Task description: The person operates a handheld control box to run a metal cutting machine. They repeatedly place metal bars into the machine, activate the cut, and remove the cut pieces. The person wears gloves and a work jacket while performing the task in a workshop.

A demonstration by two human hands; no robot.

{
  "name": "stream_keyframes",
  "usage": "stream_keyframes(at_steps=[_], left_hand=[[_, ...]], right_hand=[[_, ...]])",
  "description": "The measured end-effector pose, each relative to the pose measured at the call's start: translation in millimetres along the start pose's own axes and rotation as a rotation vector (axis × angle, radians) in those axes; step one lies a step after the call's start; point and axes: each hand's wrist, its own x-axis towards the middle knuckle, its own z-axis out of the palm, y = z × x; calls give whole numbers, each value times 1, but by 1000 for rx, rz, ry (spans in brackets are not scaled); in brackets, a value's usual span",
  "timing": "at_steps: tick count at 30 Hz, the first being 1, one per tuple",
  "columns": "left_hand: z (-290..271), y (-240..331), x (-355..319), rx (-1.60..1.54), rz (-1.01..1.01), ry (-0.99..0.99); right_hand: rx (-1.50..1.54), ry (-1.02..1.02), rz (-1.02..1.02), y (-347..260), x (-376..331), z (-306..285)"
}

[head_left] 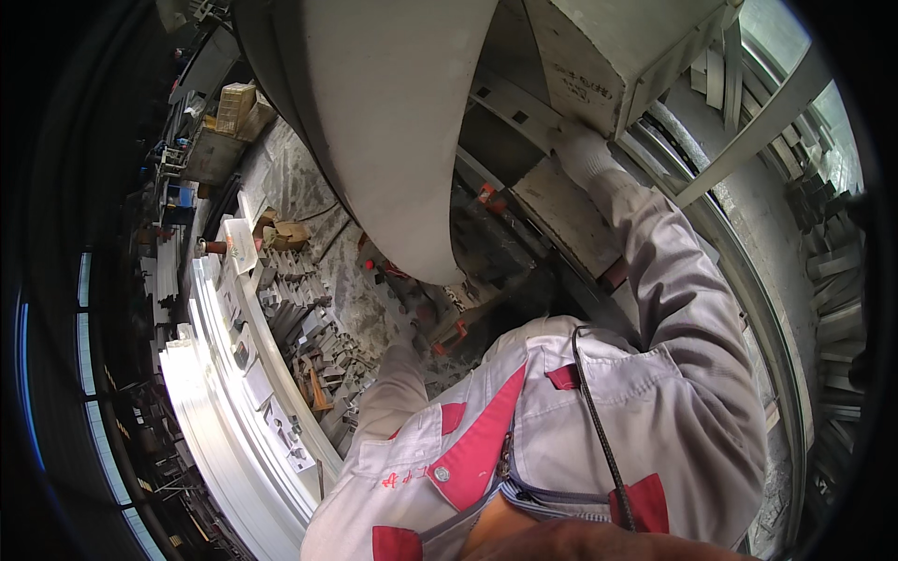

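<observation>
My right hand [582,154], in a pale knitted glove, reaches forward under the lower corner of a grey-white metal box [608,70]. It rests at the end of a light metal bar with holes [510,105]; its fingers are too indistinct to read. Below that wrist lies a worn flat plate [561,210]. My left arm stretches forward on the left, and my left hand [404,329] is dim and blends into the grey clutter beneath a large pale curved machine housing [402,122]. What it touches cannot be made out. Orange-red parts [452,338] sit just right of it.
Several small metal pieces [323,346] lie heaped at the left, beside long white profiles [220,411]. Farther off stands a yellow crate [236,107]. A curved metal rail [762,290] runs along my right side, with stacked metal lengths [842,309] beyond it.
</observation>
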Motion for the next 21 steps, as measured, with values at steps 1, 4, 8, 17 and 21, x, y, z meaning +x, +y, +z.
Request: stream_keyframes(at_steps=[1, 4, 8, 17, 21], left_hand=[[0, 1, 0, 3, 2, 1], [0, 2, -1, 10, 3, 3], [-1, 0, 1, 16, 2, -3], [-3, -4, 4, 35, 4, -15], [-3, 0, 6, 50, 10, -13]], right_hand=[[-16, 6, -11, 1, 0, 1], [-50, 22, -29, 1, 1, 4], [2, -1, 42, -1, 0, 3], [5, -110, 162, -6, 5, 0], [-122, -40, 12, -1, 2, 5]])
